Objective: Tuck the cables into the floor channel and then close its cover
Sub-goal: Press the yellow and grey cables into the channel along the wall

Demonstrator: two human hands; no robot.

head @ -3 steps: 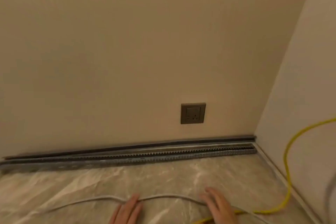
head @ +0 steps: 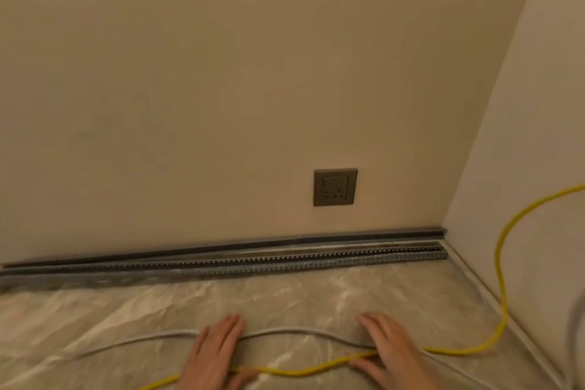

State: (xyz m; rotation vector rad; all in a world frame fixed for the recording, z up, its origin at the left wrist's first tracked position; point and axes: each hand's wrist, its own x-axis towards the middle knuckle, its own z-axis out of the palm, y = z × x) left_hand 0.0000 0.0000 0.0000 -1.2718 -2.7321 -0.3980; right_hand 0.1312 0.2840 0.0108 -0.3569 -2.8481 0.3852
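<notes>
An open floor channel (head: 253,264) with toothed grey sides runs along the base of the far wall, and its dark cover strip (head: 240,245) lies behind it against the wall. A white cable (head: 285,332) and a yellow cable (head: 304,370) lie loose on the marble floor, well in front of the channel. My left hand (head: 217,355) rests flat on both cables, fingers spread. My right hand (head: 389,350) lies flat over the cables further right. Neither hand is closed around a cable.
A grey wall socket (head: 335,187) sits above the channel. The yellow cable loops up the right wall (head: 503,250). A pale skirting strip (head: 493,298) runs along the right wall's base. A grey cable (head: 574,326) hangs at the far right edge.
Both hands have slid forward over the cables towards the channel, so more of each hand shows. The yellow cable now passes under both hands.
</notes>
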